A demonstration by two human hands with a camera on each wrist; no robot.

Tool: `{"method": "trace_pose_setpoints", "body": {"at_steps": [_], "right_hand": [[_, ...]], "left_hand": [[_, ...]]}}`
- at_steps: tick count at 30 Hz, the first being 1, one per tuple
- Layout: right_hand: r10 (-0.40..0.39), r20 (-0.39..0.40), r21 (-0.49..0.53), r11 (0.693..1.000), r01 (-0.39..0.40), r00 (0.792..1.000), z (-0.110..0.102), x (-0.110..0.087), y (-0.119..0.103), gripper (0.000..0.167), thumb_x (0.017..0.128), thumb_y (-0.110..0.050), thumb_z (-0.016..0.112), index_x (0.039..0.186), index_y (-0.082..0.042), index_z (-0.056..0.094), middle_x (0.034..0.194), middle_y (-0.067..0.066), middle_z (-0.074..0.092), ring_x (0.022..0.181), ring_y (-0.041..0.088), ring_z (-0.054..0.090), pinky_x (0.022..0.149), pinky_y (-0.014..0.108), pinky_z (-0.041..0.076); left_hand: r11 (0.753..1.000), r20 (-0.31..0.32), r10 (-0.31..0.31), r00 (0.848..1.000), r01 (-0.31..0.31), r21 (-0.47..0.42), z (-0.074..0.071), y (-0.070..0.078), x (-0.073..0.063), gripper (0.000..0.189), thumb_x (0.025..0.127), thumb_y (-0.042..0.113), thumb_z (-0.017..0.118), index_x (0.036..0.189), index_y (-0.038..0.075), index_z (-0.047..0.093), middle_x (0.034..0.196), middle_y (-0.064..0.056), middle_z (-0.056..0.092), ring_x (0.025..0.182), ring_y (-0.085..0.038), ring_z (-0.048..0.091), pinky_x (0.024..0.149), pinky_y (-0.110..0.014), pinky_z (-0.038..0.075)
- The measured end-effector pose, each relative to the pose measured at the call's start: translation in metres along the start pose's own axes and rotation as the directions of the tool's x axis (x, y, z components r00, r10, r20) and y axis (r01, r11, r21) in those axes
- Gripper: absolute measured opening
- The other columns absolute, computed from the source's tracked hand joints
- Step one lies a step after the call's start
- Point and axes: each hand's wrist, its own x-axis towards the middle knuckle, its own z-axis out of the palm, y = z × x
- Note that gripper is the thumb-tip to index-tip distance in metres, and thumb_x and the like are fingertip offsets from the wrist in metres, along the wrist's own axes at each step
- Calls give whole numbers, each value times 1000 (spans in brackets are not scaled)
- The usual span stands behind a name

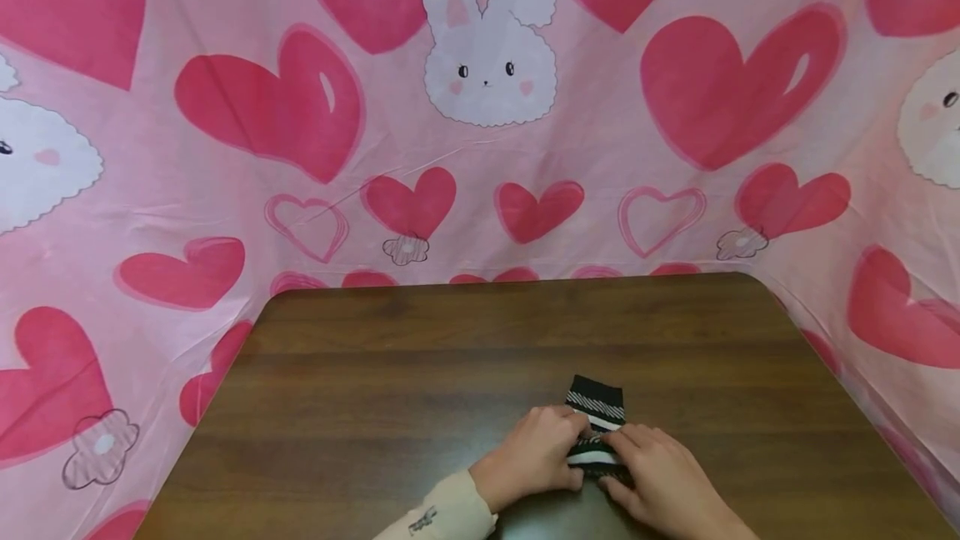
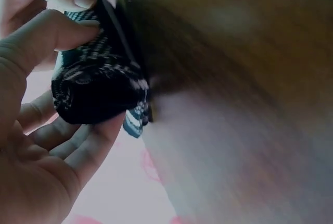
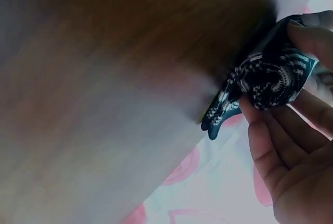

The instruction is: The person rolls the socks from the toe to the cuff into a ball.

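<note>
A black sock (image 1: 598,392) with white stripes and a woven pattern lies near the front of the table, partly rolled up. Its flat end points to the far side, while the rolled part sits between both hands. From the left, my left hand (image 1: 536,450) grips the roll, thumb and fingers bent round its side. My right hand (image 1: 663,473) holds the opposite side. In the left wrist view the roll (image 2: 99,96) shows its dark end; the right wrist view shows spiral layers on the roll (image 3: 270,83), with two flat fabric ends hanging beyond it.
The brown wooden table (image 1: 390,373) has rounded far corners. Pink cloth (image 1: 480,157) printed with hearts and rabbits hangs behind it and along both sides. A cream sleeve (image 1: 450,511) covers the left wrist.
</note>
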Motion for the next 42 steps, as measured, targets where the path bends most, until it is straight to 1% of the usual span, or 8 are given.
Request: {"method": "trace_pose_setpoints", "body": {"at_steps": [5, 9, 15, 21, 27, 32, 36, 42], "right_hand": [[147, 111, 172, 971, -165, 983, -7, -2, -2, 37, 83, -37, 82, 108, -18, 62, 91, -8, 64, 73, 1, 53, 61, 28, 49], [182, 135, 230, 950, -210, 974, -10, -1, -1, 27, 91, -38, 75, 106, -20, 62, 87, -12, 62, 69, -3, 49, 58, 25, 44], [213, 150, 247, 937, -245, 965, -10, 1, 1, 23, 94, -38, 71, 107, -20, 65, 91, -11, 66, 73, -4, 54, 60, 27, 48], [223, 152, 239, 937, -255, 963, -10, 5, 4, 18, 95, -32, 70, 106, -17, 70, 98, -10, 69, 84, 2, 64, 68, 32, 55], [243, 128, 166, 951, -262, 962, -8, 10, 3, 13, 94, -30, 71, 101, -19, 73, 97, -12, 67, 85, 7, 65, 71, 35, 55], [171, -46, 103, 981, -166, 984, -1, 11, 2, 19, 81, -22, 85, 96, -20, 73, 98, -12, 59, 86, 9, 57, 71, 34, 52], [40, -190, 88, 996, -24, 981, 3, 10, 3, 30, 71, -14, 91, 91, -22, 70, 97, -12, 56, 84, 8, 51, 68, 30, 49], [-72, -219, 63, 994, 88, 973, 4, 7, 2, 27, 69, -12, 90, 84, -23, 72, 91, -15, 57, 80, 4, 53, 67, 29, 51]], "left_hand": [[972, 19, -92, 996, 94, -216, -4, -6, -2, 34, 71, 25, 85, 98, 18, 66, 83, 12, 64, 68, 2, 51, 62, -12, 41], [952, 22, -122, 992, 123, -281, -6, -11, -1, 30, 75, 27, 82, 101, 17, 71, 92, 10, 68, 78, 1, 57, 70, -14, 45], [943, 17, -89, 996, 90, -320, -7, -16, -2, 26, 88, 30, 77, 108, 14, 76, 106, 8, 68, 101, -2, 61, 86, -20, 47], [953, -13, -55, 998, 49, -298, -11, -18, -2, 18, 97, 22, 67, 108, 13, 78, 103, 9, 67, 99, -2, 58, 88, -22, 46], [962, -24, -108, 994, 99, -253, -8, -16, 5, 14, 96, 20, 70, 108, 17, 77, 102, 9, 69, 99, -6, 60, 90, -26, 48], [997, -122, 12, 992, -21, -79, -8, -13, 8, 11, 92, 13, 74, 94, 23, 78, 94, 11, 67, 89, -6, 58, 85, -21, 47], [987, -135, 156, 978, -148, 71, -10, -10, 10, 21, 93, 5, 70, 88, 23, 80, 90, 12, 68, 82, -4, 56, 80, -15, 46], [967, -101, 235, 967, -222, 127, -8, -11, 8, 16, 90, 9, 69, 89, 22, 80, 87, 10, 67, 72, -3, 52, 68, -14, 45]]}}
